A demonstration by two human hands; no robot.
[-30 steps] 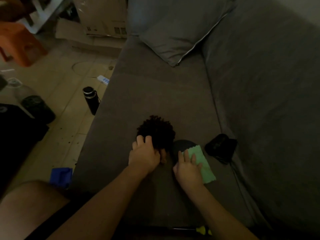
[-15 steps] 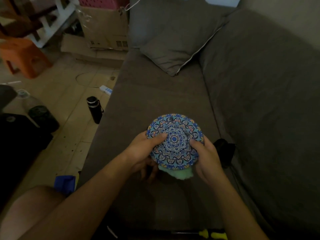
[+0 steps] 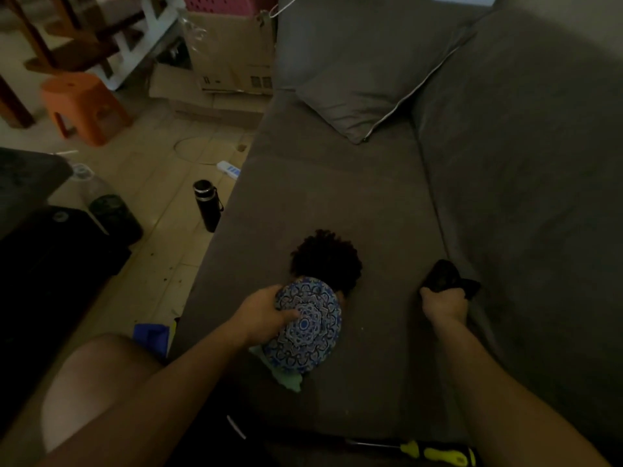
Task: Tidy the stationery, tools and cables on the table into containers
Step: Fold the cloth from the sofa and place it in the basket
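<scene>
— On the grey sofa (image 3: 337, 197) seat?
— Mid-seat, dark curly tuft (image 3: 325, 261); just in front, tilted blue mandala disc (image 3: 306, 328), gripped by left hand (image 3: 264, 315), thumb across its face, green cloth (image 3: 286, 379) beneath.
— And right hand (image 3: 443, 306)?
— Curled round small black object (image 3: 445, 278) at the seat-back crease. At the near edge, yellow-handled screwdriver (image 3: 435, 453).

Dim light all round here, and a big grey sofa (image 3: 337, 197) fills the right side, its backrest (image 3: 522, 163) rising at the far right. A grey cushion (image 3: 354, 96) leans at the far end, zip edge showing. To the left is a pale tiled floor (image 3: 145, 183) (speckled with dark bits). An orange plastic stool (image 3: 84, 106) stands near a white frame (image 3: 141, 45), a cardboard box (image 3: 232, 59) sits by the sofa's end, and a black flask (image 3: 207, 205) stands upright just beside the seat edge.
</scene>
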